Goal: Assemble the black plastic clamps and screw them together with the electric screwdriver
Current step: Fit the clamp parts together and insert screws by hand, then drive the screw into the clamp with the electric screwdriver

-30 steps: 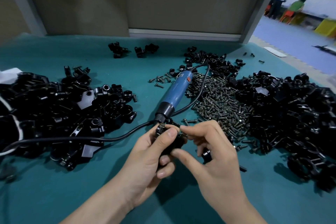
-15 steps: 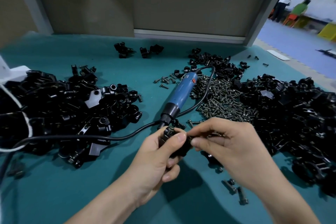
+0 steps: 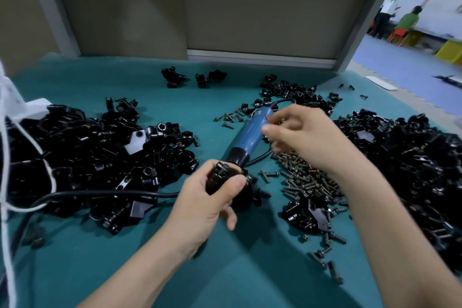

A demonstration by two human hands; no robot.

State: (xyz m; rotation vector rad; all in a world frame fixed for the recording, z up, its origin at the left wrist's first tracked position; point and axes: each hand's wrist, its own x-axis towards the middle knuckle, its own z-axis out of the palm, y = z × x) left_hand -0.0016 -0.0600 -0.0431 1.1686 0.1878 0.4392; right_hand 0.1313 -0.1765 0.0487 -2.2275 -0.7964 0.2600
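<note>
Head view. Left hand [image 3: 212, 205] over the middle of the desk [image 3: 75, 265]. Its fingers [image 3: 233, 184] are curled tight round a black clamp [image 3: 221, 176], with the thumb pressed on the clamp's side.

The clamp sits just at the black nose of the electric screwdriver [image 3: 250, 135]. The tool lies flat on the desk, nose toward the near edge.

Right hand [image 3: 310, 137] is above the tool's cord end. Its fingers are half curled and blurred; cannot tell whether they touch or pinch anything.

There is a pale mark on the blue body near the cord end, unreadable.

Screw heap [image 3: 307, 182] lies just right of the tool. Left heap of clamp parts [image 3: 87, 157] spreads toward the left edge, right heap of clamp parts [image 3: 412, 170] toward the right edge. Cord [image 3: 100, 194] runs left along the left heap.

Bare green cloth shows at the near edge between the forearms, and along the far edge on the left.
</note>
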